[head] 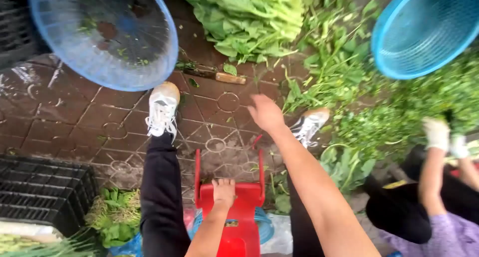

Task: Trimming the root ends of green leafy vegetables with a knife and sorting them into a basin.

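Two bare hands are mine here. My left hand sits at the lower centre of the frame, fingers curled and pressed together over the front edge of a red plastic stool. The stool's long axis runs up and down the picture, its two red legs pointing toward the top of the frame, above the seat.

My right hand is stretched out at mid-frame, palm down, fingers loosely together and pinching nothing; it hovers over the wet brown paving tiles and touches no object that I can see. Nearest to it, up and to the left, lies a knife with a wooden handle, long axis nearly level, the pale handle pointing right. I cannot make out the blade clearly.

My white sneakers stand to either side of the right hand. A blue mesh basket fills the upper left, a second blue basket the upper right, and a heap of leafy greens lies between them at the top. A black crate sits lower left. At the right edge another person's gloved hands work in chopped greens, well apart from mine.
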